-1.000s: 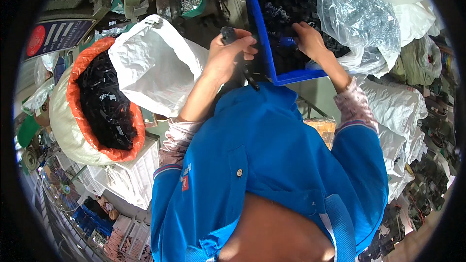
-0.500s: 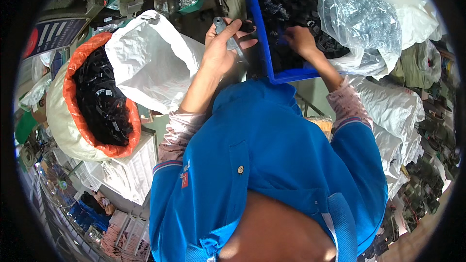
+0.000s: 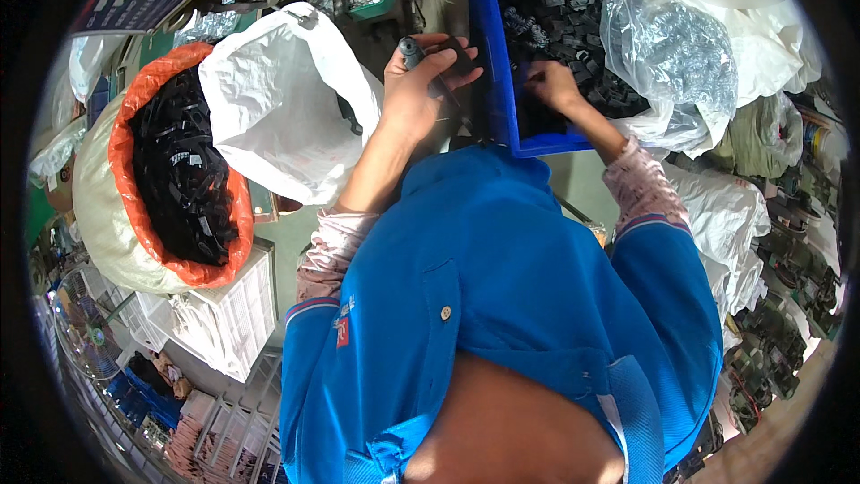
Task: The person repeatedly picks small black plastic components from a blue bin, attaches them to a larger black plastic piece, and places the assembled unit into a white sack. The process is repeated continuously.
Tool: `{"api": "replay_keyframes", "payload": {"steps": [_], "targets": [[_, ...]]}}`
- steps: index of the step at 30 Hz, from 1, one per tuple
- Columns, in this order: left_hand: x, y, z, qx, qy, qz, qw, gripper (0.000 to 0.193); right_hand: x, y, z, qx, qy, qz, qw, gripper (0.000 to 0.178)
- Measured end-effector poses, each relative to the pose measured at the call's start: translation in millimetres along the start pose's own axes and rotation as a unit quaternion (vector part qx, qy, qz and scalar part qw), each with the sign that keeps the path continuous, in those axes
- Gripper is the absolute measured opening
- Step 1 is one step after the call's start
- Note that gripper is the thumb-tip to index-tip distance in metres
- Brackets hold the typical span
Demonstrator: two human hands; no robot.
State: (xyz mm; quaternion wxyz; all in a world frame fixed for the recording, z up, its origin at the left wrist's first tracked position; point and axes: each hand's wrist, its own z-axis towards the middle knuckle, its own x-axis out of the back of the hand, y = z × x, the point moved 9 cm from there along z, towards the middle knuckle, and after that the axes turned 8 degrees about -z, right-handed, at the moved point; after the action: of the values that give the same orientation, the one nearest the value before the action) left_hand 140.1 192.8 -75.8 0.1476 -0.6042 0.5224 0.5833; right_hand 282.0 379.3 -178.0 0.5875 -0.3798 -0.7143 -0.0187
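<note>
- Since the frame half a second ago, the bare right hand (image 3: 557, 90) has shifted toward the near left corner of the blue rectangular plastic bin (image 3: 542, 144), and a small dark piece (image 3: 350, 115) now shows at the right side of the white plastic sack (image 3: 260, 112).
- Far left, I see the pale, bulging sack with an orange plastic liner (image 3: 123, 152) folded over its mouth, full of glossy black plastic parts (image 3: 184, 170).
- Right of it, the white sack gapes open.
- Beyond that, near the top, I make out a green tub (image 3: 374, 9) of small, shiny metal bits.
- From my end, the bare left hand (image 3: 414, 99) is closed round a dark, slim cylindrical hand tool (image 3: 411, 50), just left of the bin. Its rounded butt points up and left; the long axis slants down and right, with a thin shaft toward the blue shirt (image 3: 502, 242).
- That hand's fingers also hold a flat black piece (image 3: 460, 57), its long axis slanting the same way.
- Inside the bin, the right fingers blur among black plastic pieces (image 3: 578, 31); I cannot tell whether they grip anything.
- Farther right, a clear plastic bag (image 3: 667, 54) overlaps the bin's edge.
</note>
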Motion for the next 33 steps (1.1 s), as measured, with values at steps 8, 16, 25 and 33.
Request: {"api": "replay_keyframes", "payload": {"steps": [8, 16, 25, 33], "targets": [[-23.3, 14.4, -5.8, -0.094, -0.069, 0.372, 0.921, 0.03, 118.9, -119.6, -42.5, 0.089, 0.068, 0.454, 0.884, 0.015], [-42.6, 31.7, -21.5, -0.136, -0.068, 0.472, 0.868, 0.029, 142.5, -202.2, -57.7, 0.333, 0.197, 0.081, 0.919, 0.01], [-26.9, 51.3, -32.3, -0.234, -0.009, 0.43, 0.872, 0.035, 125.1, -208.9, -11.6, 0.268, 0.014, 0.298, 0.916, 0.036], [-6.6, 72.2, -42.4, -0.296, 0.074, 0.381, 0.873, 0.017, 41.7, -190.1, -13.7, 0.084, -0.105, 0.605, 0.785, 0.036]]}}
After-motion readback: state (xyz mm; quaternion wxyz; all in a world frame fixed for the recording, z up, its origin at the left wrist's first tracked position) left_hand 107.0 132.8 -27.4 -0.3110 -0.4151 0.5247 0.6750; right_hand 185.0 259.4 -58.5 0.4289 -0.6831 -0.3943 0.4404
